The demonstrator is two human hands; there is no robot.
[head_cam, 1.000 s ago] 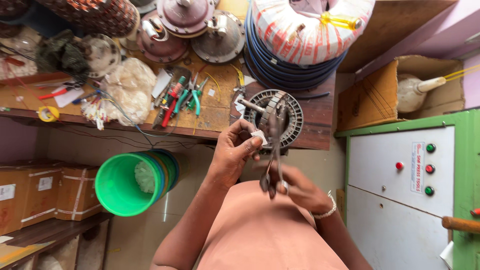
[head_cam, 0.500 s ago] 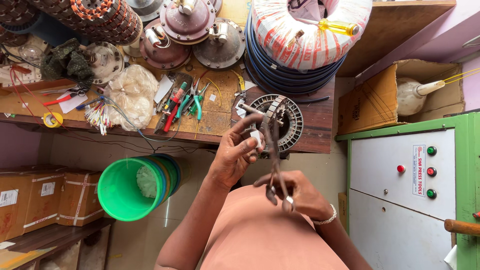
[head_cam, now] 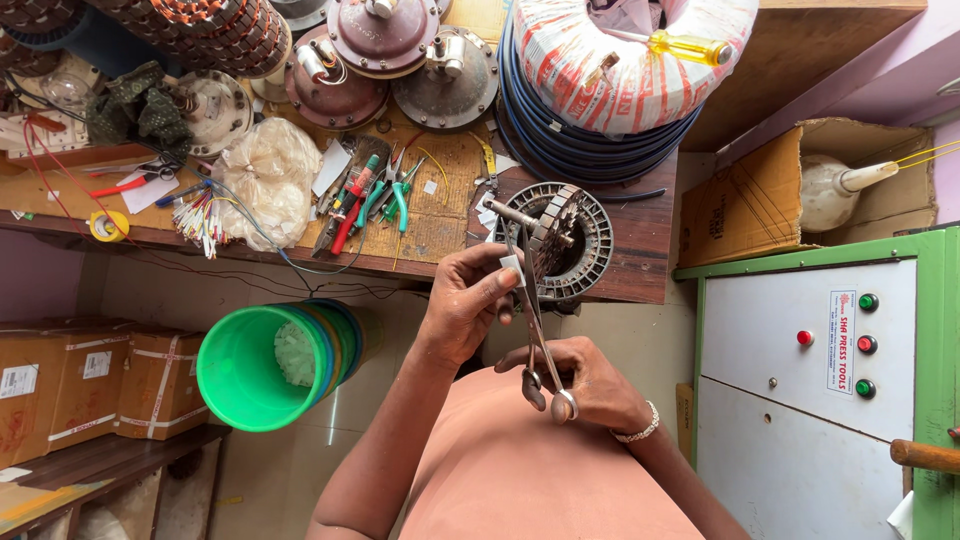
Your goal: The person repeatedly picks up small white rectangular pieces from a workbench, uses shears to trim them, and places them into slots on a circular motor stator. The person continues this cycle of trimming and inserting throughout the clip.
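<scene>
My right hand [head_cam: 590, 385] grips the handles of a pair of metal scissors [head_cam: 535, 320], blades pointing up toward the bench. My left hand [head_cam: 465, 300] pinches a small white slip of paper [head_cam: 513, 268] right at the blades. Just beyond both hands a round grey motor stator with a shaft [head_cam: 560, 240] lies on the wooden bench [head_cam: 440, 225], near its front edge.
Pliers and screwdrivers [head_cam: 365, 195], a clear plastic bag [head_cam: 265, 180], motor housings [head_cam: 440, 70] and stacked wire coils [head_cam: 620, 80] crowd the bench. A stack of green buckets [head_cam: 265, 365] and cardboard boxes [head_cam: 90, 385] sit below left. A green and white control cabinet [head_cam: 830, 380] stands right.
The scissors have tilted more upright and my right hand has shifted slightly lower and right. My left hand stays at the blades with the paper slip.
</scene>
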